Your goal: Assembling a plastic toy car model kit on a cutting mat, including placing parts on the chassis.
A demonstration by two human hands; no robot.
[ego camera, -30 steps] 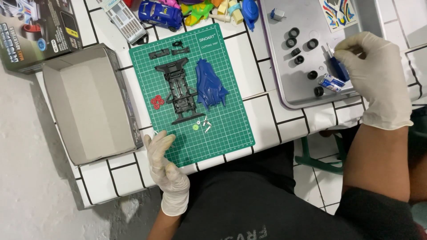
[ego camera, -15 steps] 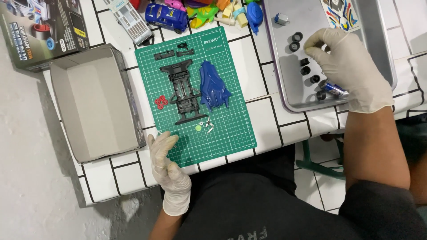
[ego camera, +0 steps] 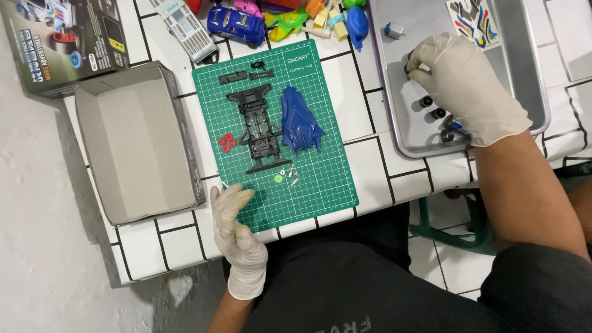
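A home hobby corner: a white tiled table [ego camera: 364, 105] with a green cutting mat [ego camera: 308, 197], toy-car parts and tiled floor.

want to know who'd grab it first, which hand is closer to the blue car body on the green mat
Left. The left hand rests on the green mat's lower left corner, below the blue car body. The right hand is farther off, over the metal tray to the right.

- both hands, left hand [ego camera: 237, 237] and right hand [ego camera: 462, 86], wore thin, matt, whitish rubber-like gloves.
- tray [ego camera: 530, 92] was smooth, dull grey metal.
- cutting mat [ego camera: 308, 191] was matt green plastic.
- chassis [ego camera: 259, 126] was matt black plastic; body shell [ego camera: 300, 120] glossy blue plastic.
- open box [ego camera: 135, 145] was rough grey cardboard.
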